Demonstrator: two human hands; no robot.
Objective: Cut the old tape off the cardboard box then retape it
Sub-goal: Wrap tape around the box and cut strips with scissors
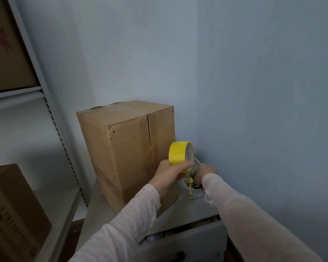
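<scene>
A left hand (170,173) grips a glossy yellow tape roll (180,154) upright. Just behind the hand stands a tall, dented brown box (125,148), with old clear tape along its seam. The right hand (205,172), beside the left, sits over a clear tray (196,194); its grasp cannot be told.

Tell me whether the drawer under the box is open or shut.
Open. The drawer front stands out from the cabinet, and things inside show in the gap behind it.

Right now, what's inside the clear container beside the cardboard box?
A yellow-and-black tool handle shows in the clear container; the right hand and the yellow tape roll cover the rest.
</scene>
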